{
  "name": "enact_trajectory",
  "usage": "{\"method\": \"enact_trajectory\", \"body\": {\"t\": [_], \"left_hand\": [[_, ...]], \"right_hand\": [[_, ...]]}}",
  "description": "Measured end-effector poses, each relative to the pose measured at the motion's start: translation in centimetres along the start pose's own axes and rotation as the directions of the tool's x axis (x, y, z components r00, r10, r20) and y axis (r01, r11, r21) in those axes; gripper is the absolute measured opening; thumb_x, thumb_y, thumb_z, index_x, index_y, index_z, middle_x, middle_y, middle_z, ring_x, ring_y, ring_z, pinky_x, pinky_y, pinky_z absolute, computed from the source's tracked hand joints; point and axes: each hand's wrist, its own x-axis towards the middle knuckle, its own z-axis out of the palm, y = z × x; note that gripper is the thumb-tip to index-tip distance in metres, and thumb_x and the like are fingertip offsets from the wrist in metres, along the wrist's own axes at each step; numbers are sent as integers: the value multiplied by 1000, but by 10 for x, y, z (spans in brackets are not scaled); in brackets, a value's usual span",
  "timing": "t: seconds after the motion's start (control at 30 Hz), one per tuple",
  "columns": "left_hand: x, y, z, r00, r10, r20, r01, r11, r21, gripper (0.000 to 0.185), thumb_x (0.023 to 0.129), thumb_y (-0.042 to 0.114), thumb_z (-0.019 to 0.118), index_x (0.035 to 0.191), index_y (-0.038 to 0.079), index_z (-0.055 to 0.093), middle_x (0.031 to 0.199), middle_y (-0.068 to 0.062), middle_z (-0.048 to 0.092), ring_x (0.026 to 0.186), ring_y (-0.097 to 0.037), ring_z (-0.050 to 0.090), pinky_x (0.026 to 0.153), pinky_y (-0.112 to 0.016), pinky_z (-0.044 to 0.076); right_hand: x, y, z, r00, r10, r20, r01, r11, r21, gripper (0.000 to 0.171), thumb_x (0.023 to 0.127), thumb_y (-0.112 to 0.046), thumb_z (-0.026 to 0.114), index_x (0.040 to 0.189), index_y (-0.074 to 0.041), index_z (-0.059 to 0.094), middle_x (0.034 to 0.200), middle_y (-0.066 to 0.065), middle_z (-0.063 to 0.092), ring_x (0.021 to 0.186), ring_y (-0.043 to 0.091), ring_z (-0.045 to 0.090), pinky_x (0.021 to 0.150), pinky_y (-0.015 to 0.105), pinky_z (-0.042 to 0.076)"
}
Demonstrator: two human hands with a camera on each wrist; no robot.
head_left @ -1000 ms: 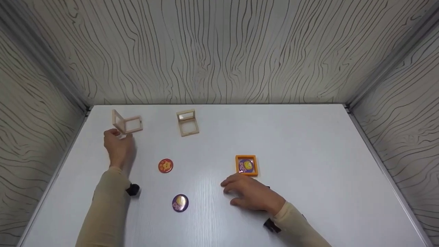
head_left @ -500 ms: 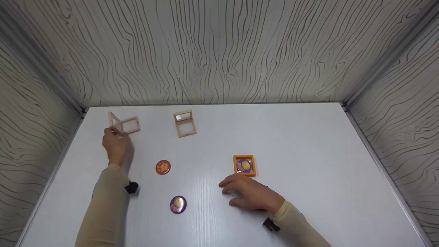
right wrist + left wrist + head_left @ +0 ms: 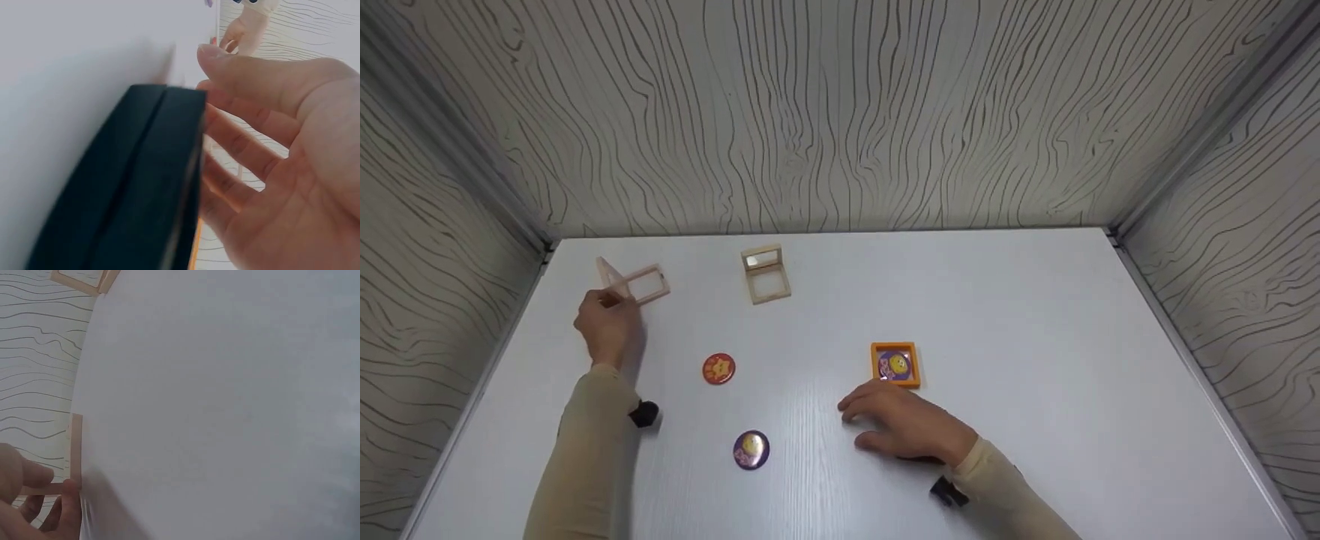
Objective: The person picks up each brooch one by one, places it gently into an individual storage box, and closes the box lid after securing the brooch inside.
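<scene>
Staged recording booth, not a lived-in room. White worktop (image 3: 1035, 315) boxed on left, far and right sides by panels (image 3: 840, 112) in pale wood-grain print, joined by metal corner strips (image 3: 1207, 127). Only small props laid out: badges (image 3: 718, 369), hinged display frames (image 3: 766, 274). Black wrist-worn cameras (image 3: 643, 414) on both sleeves.

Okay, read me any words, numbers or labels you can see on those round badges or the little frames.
No readable text anywhere.
Round red badge: a yellow star-like figure, no legible lettering.
Round purple badge: a yellow and pink picture, too small to read.
Badge in the square orange frame: the same kind of picture, too small to read.
Two open beige frames: no markings visible.
</scene>
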Motion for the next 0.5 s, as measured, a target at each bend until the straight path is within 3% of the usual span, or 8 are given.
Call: {"method": "enact_trajectory", "body": {"t": [0.2,0.4,0.5], "left_hand": [[1,-4,-3,999,-11,-43,12,1000,24,34,103,20,57,128,-3,61,130,-22,64,113,-29,60,86,-34,48],[-1,-4,-6,999,-35,-41,36,999,22,44,101,21,57,137,-4,61,130,-22,66,114,-30,62,88,-34,49],[-5,-7,-10,998,-31,-48,32,999,24,42,99,19,58,134,-3,63,130,-22,66,118,-32,61,89,-37,49]], "right_hand": [[8,-8,0,999,-33,-8,32,999,-41,26,99,-18,75,124,-9,76,133,0,72,128,20,63,112,40,49],[20,-17,6,999,-36,-27,34,996,-78,27,101,-22,74,126,-12,76,129,-1,74,122,18,65,109,38,52],[30,-25,12,999,-27,-22,25,996,-84,29,102,-26,73,128,-13,75,130,-1,74,124,17,65,110,37,52]]}}
